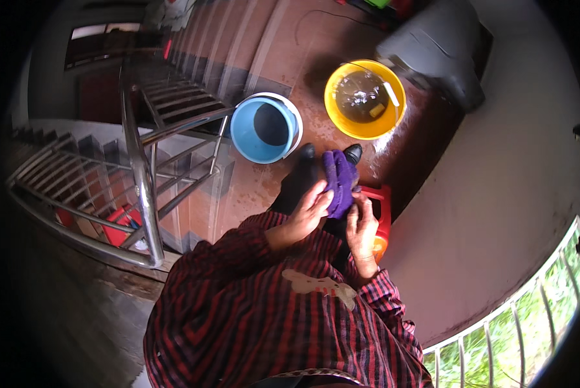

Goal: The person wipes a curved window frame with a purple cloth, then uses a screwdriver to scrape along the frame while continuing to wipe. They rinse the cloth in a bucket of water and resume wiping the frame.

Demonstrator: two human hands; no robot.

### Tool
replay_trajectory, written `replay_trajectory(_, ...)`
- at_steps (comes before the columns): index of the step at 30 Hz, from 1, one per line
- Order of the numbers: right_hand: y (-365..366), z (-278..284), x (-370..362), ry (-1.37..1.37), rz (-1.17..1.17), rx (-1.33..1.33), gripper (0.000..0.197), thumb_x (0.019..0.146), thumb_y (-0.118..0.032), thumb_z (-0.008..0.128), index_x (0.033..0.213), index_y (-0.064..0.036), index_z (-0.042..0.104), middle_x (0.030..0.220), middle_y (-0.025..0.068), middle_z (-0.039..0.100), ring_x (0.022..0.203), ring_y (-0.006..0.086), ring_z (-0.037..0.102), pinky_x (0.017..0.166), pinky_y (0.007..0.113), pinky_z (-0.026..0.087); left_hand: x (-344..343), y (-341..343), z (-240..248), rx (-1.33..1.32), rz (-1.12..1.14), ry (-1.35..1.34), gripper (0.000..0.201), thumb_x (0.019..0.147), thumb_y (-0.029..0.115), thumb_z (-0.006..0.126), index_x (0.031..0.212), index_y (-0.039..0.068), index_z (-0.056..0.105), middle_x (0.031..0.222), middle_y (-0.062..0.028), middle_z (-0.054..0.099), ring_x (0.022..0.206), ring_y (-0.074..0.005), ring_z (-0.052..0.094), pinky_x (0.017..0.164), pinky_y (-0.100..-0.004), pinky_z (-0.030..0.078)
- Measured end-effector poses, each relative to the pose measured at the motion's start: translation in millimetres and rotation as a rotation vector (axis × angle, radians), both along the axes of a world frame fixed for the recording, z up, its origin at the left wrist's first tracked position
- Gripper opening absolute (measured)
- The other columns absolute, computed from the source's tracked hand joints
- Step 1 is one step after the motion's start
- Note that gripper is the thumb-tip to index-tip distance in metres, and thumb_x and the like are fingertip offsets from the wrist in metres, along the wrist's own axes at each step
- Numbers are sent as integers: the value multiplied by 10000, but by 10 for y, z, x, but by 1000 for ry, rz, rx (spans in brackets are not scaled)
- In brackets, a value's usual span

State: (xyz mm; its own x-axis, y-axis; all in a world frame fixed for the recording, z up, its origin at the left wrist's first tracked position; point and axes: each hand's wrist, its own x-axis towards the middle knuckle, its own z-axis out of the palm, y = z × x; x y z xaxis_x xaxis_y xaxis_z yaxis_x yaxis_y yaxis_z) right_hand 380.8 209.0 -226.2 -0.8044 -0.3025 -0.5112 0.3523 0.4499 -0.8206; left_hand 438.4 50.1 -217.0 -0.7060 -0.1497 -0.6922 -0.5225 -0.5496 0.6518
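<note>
My left hand (308,212) is closed on the near left edge of a folded purple cloth (343,176). On the cloth's other side, my right hand (363,226) has its fingers bent and its fingertips against the near right edge. The cloth is bunched in thick folds above my dark shoes (353,153). Ahead to the left stands a light blue bucket (245,138) with a dark, shadowed bottom. A yellow bucket (334,115) farther right holds murky water, with a small yellow piece in it. Beside my right hand is a red plastic item (383,220), partly hidden.
A stainless steel railing (145,187) runs along the stairs on the left. More steps (235,45) rise ahead. A large grey plastic bin (435,45) lies by the curved wall (490,187) on the right. The reddish floor (316,110) looks wet around the yellow bucket.
</note>
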Motion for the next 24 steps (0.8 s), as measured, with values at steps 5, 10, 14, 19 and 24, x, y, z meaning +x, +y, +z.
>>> replay_trajectory(5, -891, 216, 194, -69, 135, -285, 446, 961, -128, 701, 1362, -36, 530, 1124, 195, 713, 1043, 275, 725, 902, 368, 569, 385, -548, 438, 29, 299, 33, 270, 1109, 195, 491, 1345, 66, 514, 1094, -4, 615, 1014, -73, 601, 871, -261, 530)
replay_trajectory(10, -2112, -870, 439, 38, 454, 6, 324, 918, -88, 636, 1238, -95, 581, 776, 236, 667, 639, 471, 657, 613, 556, 549, 758, -1661, -438, -254, 377, -228, 200, 1087, 172, 486, 1216, 48, 577, 1049, -5, 624, 932, -77, 579, 795, -243, 493)
replay_trajectory(14, -2984, -2306, 663, 118, 271, -5, 297, 915, -123, 607, 1208, -92, 576, 828, 276, 677, 763, 480, 683, 689, 577, 545, 1127, -2562, -1544, -728, 205, -364, 231, 1094, 205, 477, 1095, 1, 584, 1008, -66, 613, 905, -153, 554, 830, -355, 486)
replay_trajectory(19, -3868, -3824, 755, 18, 247, 274, 481, 906, -63, 559, 1372, -143, 474, 1160, 255, 664, 941, 490, 682, 830, 583, 559, 1247, -3372, -3498, -1084, 95, -411, 380, 1022, 152, 591, 1331, -37, 473, 1192, -196, 613, 1077, -309, 621, 959, -399, 499)
replay_trajectory(24, -4388, -4867, 783, -30, 404, 591, 548, 952, -83, 545, 1446, -277, 407, 1244, 160, 581, 1084, 403, 677, 875, 544, 582, 1227, -3336, -4665, -1406, -558, -325, 802, 881, 97, 692, 1575, 39, 294, 1565, -227, 353, 1451, -464, 334, 1200, -536, 301)
